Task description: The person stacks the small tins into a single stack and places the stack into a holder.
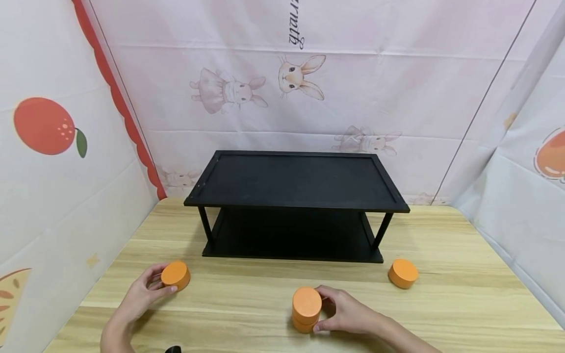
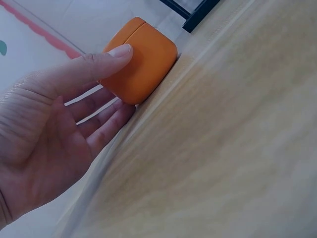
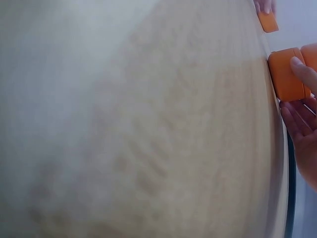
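Observation:
My left hand [image 1: 140,296] grips a round orange lidded tin [image 1: 175,275] from its left side, thumb on the near side and fingers behind. In the left wrist view, the thumb presses near the lid seam of this tin [image 2: 146,62], whose base is at the tabletop. Toward the front centre, one orange tin [image 1: 307,303] stands on top of another orange tin [image 1: 302,326]. From the right, my right hand [image 1: 346,311] holds the lower tin, its thumb near the seam in the right wrist view. The fingertips behind the stack are partly hidden.
A black two-tier shelf [image 1: 295,179] stands at the back centre of the wooden table [image 1: 247,289]. One more orange tin [image 1: 403,273] sits right of it, beyond my right hand. Printed cloth [image 1: 379,98] hangs behind and at both sides. A small black object [image 1: 173,349] shows at the bottom edge.

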`<state>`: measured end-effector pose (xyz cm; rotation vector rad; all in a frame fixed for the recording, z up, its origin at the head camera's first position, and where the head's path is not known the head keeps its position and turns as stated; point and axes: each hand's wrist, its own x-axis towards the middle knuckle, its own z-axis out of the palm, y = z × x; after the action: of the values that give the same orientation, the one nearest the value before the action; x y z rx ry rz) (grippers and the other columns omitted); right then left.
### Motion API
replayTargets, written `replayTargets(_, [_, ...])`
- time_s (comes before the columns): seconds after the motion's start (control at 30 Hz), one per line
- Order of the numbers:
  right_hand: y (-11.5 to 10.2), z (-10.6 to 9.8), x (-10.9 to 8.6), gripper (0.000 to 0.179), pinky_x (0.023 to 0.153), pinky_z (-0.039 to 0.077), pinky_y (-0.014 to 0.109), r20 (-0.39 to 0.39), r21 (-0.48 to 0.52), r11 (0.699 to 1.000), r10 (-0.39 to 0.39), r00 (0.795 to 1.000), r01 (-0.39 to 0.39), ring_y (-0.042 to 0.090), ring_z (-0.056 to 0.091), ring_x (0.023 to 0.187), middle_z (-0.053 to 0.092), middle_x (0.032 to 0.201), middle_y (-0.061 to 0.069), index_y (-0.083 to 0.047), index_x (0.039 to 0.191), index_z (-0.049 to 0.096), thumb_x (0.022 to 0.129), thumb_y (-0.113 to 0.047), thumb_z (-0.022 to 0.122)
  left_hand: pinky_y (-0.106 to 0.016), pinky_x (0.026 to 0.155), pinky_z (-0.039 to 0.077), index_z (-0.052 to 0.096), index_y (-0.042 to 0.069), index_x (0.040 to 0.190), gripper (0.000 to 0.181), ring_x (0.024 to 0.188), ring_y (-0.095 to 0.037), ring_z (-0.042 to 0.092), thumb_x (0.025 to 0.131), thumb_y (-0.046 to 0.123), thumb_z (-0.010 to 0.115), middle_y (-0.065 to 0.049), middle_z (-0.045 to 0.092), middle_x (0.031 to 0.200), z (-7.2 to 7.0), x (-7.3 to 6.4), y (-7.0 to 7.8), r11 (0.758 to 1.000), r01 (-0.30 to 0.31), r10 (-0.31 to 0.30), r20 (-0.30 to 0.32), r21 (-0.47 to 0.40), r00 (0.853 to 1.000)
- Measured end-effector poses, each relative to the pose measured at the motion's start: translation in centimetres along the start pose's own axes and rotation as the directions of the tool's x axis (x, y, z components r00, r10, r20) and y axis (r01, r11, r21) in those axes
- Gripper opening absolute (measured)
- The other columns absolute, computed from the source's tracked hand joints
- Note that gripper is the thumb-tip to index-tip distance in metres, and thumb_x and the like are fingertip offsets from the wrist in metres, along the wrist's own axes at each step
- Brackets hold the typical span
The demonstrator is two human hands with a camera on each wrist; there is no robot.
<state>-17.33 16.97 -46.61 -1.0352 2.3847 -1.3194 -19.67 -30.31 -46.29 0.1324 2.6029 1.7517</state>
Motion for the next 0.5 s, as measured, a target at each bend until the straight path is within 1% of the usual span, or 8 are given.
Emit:
replayTargets(0.23, [0.04, -0.05, 0.14, 0.050, 0.090, 0.044, 0.032, -0.007, -0.003, 1.000, -0.002, 1.000, 0.002, 0.011, 0.054, 0.101, 0.058, 0.110, -0.009, -0.017, 0.117, 0.054, 0.075, -0.033, 0.076, -0.011, 0.083, 0.041, 0.029, -0.010, 0.133, 0.072, 0.095, 0.010, 0.045, 0.078, 0.007, 0.072, -0.033, 0.036, 0.130, 0.03, 0.03, -0.05, 1.000, -0.010, 0.010, -0.002, -0.028, 1.000])
replayTargets(0.5, [0.08, -0.14, 0.47, 0.050, 0.090, 0.044, 0.030, -0.013, 0.017, 1.000, 0.002, 1.000, -0.001, 0.012, 0.054, 0.102, 0.058, 0.110, -0.008, -0.017, 0.117, 0.054, 0.075, -0.031, 0.076, -0.011, 0.083, 0.041, 0.029, -0.011, 0.133, 0.071, 0.095, 0.011, 0.045, 0.078, 0.006, 0.072, -0.033, 0.036, 0.130, 0.05, 0.05, -0.18, 0.999, -0.018, 0.018, -0.003, -0.040, 1.000])
